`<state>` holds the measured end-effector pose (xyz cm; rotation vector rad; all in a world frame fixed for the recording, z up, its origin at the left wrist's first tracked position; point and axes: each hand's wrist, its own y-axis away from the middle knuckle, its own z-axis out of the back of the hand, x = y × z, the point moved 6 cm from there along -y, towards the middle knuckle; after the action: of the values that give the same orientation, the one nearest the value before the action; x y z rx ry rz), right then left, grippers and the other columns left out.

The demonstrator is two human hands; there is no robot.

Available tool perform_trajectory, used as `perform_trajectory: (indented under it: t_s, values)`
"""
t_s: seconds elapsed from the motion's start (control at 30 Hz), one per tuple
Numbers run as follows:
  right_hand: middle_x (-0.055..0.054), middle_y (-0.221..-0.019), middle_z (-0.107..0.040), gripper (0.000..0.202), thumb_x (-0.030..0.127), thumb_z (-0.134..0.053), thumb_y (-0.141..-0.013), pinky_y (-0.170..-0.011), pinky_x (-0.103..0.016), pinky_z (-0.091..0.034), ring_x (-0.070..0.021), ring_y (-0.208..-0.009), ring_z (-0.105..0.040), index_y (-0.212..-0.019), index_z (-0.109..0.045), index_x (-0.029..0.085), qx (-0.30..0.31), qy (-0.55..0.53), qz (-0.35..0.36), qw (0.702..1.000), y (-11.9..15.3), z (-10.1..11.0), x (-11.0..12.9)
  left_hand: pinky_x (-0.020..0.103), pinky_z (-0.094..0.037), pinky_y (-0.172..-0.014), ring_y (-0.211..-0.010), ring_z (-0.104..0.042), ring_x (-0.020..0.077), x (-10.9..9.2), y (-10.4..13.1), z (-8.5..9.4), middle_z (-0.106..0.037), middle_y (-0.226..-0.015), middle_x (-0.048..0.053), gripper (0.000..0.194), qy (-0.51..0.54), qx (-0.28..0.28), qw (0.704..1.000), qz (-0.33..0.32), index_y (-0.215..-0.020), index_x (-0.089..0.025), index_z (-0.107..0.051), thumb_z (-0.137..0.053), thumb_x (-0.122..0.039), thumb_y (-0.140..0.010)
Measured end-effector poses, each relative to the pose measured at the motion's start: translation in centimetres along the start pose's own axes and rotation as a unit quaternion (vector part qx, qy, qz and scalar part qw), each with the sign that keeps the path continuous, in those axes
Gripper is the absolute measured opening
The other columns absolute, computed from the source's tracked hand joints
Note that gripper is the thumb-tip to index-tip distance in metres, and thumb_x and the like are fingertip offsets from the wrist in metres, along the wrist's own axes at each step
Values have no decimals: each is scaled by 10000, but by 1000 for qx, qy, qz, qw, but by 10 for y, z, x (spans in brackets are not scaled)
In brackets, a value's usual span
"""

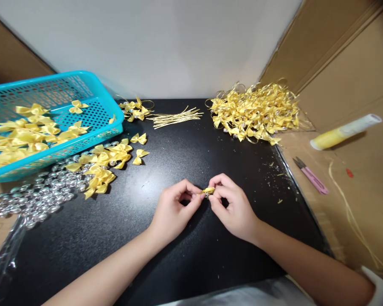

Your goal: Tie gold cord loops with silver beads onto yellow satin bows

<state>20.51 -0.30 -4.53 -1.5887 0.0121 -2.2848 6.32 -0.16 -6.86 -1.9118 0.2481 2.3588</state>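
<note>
Over the middle of the black tabletop [166, 153], a yellow ribbon bow [208, 190] is pinched between my two hands, with a small silvery bead visible beneath it. My left hand [177, 206] grips the bow's left side between thumb and forefinger. From the right, my right hand [234, 208] holds its other side in the same kind of pinch. The fingertips cover much of the bow. Loose yellow bows [100, 157] lie to the left, beside a spread of silver beads [40, 197].
A turquoise basket [110, 106] of yellow bows stands at left. Gold tie strips [177, 117] lie at the back, near a big heap of finished-looking bows [255, 112]. On the right are pink-handled snips [312, 176], a yellow-white tube [344, 131] and a loose cord [349, 216].
</note>
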Motion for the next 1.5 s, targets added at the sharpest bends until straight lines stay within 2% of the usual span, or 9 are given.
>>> perform_trajectory:
  t_s: [0.33,0.53,0.67,0.77,0.9,1.0,1.17,1.37,1.5]
  values:
    - [-39,-835,-489,268,66,-490,-789,-659,-286,-420,-154,-752,-511,-589,-367,195,-7,6,2,1000,1,-1,2,252,-532,-663,-688,-670,145,-12,4,2,-713,-768,28,58,-83,-18,993,-86,-765,-177,-641,-632,-154,-817]
    - [-42,-850,-488,261,63,-482,-810,-687,-298,-415,-164,-789,-509,-617,-369,197,-12,9,2,1000,3,-3,1,258,-537,-687,-738,-689,155,-28,8,2,-718,-781,33,106,-138,-33,972,-188,-780,-186,-632,-621,-85,-808]
    - [-34,-802,-477,250,73,-467,-842,-703,-312,-410,-164,-765,-489,-641,-387,197,-19,25,11,999,4,-3,2,280,-553,-724,-784,-691,164,-32,14,-4,-727,-830,52,156,-158,-3,954,-255,-839,-186,-634,-604,-35,-810]
    - [-33,-802,-475,243,94,-470,-864,-713,-313,-420,-163,-774,-498,-650,-413,195,-27,19,6,999,4,-2,3,295,-562,-737,-797,-690,168,-33,16,-7,-729,-864,65,177,-160,7,946,-283,-870,-184,-629,-594,-19,-817]
    - [-29,-835,-475,217,141,-527,-865,-731,-311,-441,-157,-784,-515,-666,-458,193,-37,16,8,999,4,4,2,279,-566,-723,-780,-687,151,-36,15,-3,-723,-846,47,187,-154,-17,937,-312,-905,-176,-620,-614,-13,-814]
    - [-44,-922,-511,163,200,-667,-786,-795,-347,-463,-187,-864,-547,-759,-507,202,-40,14,26,999,3,12,0,277,-567,-720,-783,-682,147,-38,14,1,-717,-838,48,184,-153,-31,932,-328,-912,-165,-615,-609,-8,-817]
    - [-77,-1036,-630,454,223,-777,-715,-879,-400,-478,-237,-994,-584,-1112,-556,223,16,40,72,996,-2,18,2,285,-567,-733,-797,-687,153,-38,14,4,-721,-841,57,166,-159,-28,929,-333,-891,-161,-612,-589,-10,-824]
    - [-64,-967,-673,480,260,-839,-664,-822,-366,-510,-218,-918,-620,-1069,-585,214,24,65,107,992,-2,15,2,264,-557,-745,-795,-684,142,-38,14,4,-720,-841,49,174,-154,-26,931,-329,-890,-152,-609,-609,0,-805]
    - [-64,-952,-657,476,269,-840,-660,-809,-372,-506,-221,-907,-612,-1041,-561,211,-7,98,124,987,0,16,3,257,-551,-742,-780,-678,136,-38,14,4,-708,-821,39,156,-159,-27,936,-312,-884,-154,-604,-614,-18,-808]
